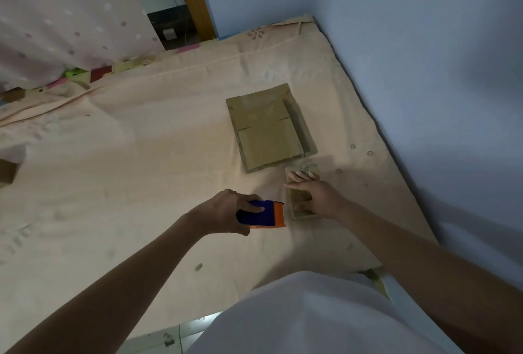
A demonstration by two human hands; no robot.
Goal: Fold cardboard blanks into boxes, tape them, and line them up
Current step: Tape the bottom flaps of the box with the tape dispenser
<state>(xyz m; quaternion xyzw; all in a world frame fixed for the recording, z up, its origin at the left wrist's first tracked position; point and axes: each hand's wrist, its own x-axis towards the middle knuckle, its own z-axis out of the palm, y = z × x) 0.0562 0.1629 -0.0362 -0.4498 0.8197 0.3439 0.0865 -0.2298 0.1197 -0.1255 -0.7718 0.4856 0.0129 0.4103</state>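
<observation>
While outstretched, right hand (314, 195) flat on box (302, 212)

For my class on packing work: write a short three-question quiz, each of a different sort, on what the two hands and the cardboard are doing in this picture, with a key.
1. True or false: the left hand grips the blue and orange tape dispenser.
2. Multiple choice: the right hand rests on
A. the stack of flat blanks
B. the small cardboard box
C. the wall
3. Fill in: the stack of flat blanks lies on the ____.

Key: 1 true; 2 B; 3 bed sheet.
</observation>
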